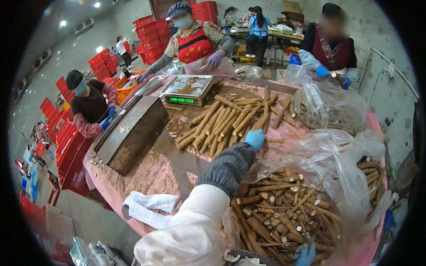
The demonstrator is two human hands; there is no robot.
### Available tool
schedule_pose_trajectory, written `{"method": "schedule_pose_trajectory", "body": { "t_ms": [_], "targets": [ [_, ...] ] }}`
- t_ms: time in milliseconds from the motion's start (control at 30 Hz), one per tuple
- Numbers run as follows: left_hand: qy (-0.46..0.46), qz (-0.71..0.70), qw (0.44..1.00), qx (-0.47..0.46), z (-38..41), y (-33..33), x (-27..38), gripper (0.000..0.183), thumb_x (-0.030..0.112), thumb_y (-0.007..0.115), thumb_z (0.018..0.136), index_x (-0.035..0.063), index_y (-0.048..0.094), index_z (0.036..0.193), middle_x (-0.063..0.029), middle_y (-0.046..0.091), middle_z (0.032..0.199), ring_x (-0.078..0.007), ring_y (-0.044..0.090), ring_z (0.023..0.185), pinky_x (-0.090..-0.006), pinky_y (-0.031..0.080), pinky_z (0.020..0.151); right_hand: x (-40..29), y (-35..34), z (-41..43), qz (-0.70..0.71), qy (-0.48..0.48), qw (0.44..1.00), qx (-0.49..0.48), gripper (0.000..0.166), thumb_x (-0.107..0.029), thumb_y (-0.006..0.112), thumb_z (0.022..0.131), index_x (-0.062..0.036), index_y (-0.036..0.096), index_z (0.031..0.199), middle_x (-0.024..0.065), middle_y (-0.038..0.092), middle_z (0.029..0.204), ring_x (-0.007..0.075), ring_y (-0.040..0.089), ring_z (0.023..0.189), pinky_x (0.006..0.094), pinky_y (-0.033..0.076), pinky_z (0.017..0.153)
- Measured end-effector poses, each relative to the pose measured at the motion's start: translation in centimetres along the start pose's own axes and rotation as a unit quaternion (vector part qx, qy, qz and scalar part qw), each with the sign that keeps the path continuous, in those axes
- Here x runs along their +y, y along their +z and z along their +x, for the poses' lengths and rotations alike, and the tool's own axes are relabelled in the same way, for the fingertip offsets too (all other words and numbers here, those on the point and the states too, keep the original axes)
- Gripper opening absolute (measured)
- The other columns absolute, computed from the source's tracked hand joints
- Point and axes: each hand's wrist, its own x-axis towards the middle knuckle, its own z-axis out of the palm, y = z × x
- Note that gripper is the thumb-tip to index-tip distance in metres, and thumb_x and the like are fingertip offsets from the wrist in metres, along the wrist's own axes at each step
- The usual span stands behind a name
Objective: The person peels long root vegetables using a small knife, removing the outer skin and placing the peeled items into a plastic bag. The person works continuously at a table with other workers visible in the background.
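Observation:
Long brown roots, probably yam (226, 123), lie in a pile on the pink-covered table. At this pile's near right edge is my left hand (255, 139) in a blue glove, fingers bent against the root ends; whether it grips one cannot be told. My right hand (304, 254), also blue-gloved, is low in the picture over a heap of shorter and cut roots (276, 212) in an open clear plastic bag (336, 156). Its fingers are partly cut off by the picture's edge, and a small dark thing by the fingertips is unclear.
A digital scale (188, 87) stands beyond a long metal box (136, 133). White knitted sleeves (149, 207) lie at the near edge. Another bag (329, 103) is at the far right. Co-workers stand around the table; red crates (71, 156) are stacked left.

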Motion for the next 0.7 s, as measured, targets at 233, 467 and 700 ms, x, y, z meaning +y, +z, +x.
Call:
{"method": "schedule_pose_trajectory", "body": {
  "t_ms": [233,467,700],
  "targets": [
    [0.049,-0.233,0.969,0.073,1.0,-4.1,4.4,0.029,0.025,0.063,0.074,0.0028,0.060,0.093,-0.0202,0.061,0.095,-0.0360,0.061,0.084,-0.0441,0.050,0.072,2.9,-2.2,-2.6,0.061,0.039,0.993,0.093,0.036,-0.012,0.044,0.095,-0.0034,0.045,0.129,-0.0028,0.045,0.069,0.0035,0.037,0.053,0.0193,0.031,0.044],
    [0.192,-0.565,0.788,-0.156,-16.2,-17.0,16.2,0.026,0.007,0.054,0.090,0.0038,0.060,0.116,-0.0084,0.063,0.112,-0.0164,0.059,0.101,-0.0293,0.047,0.090,2.9,-4.7,-5.0,0.124,-0.049,0.988,0.082,0.034,-0.015,0.047,0.095,-0.0066,0.050,0.128,-0.0037,0.046,0.069,0.0034,0.039,0.056,0.0172,0.033,0.049],
    [0.314,-0.260,0.911,-0.063,-23.9,-10.3,24.8,0.026,0.013,0.058,0.086,0.0070,0.062,0.110,-0.0154,0.064,0.100,-0.0331,0.061,0.091,-0.0387,0.049,0.080,4.1,-6.2,-7.2,0.141,-0.109,0.978,0.105,0.033,-0.015,0.048,0.095,-0.0069,0.050,0.127,-0.0026,0.048,0.072,0.0033,0.039,0.057,0.0177,0.034,0.049]
  ]
}}
